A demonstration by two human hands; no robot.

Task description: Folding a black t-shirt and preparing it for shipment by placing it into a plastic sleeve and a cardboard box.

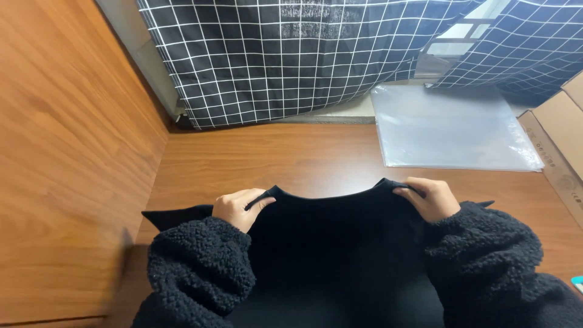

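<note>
Both hands are gripping a black garment by its upper edge, holding it stretched between them over the near part of the wooden table. The left hand is pinching one raised corner of the cloth between thumb and curled fingers, and the right hand is clamping the other raised corner the same way, fingers folded over the fabric. The edge between the two hands is sagging in a shallow curve, and the rest of the garment is hanging down toward the person, its lower part running out of view. Fuzzy black sleeves are covering both wrists. Farther back on the table a stack of clear plastic bags is lying flat, well apart from the hands. A black checked curtain is hanging behind, and cardboard boxes are sitting at the right edge
</note>
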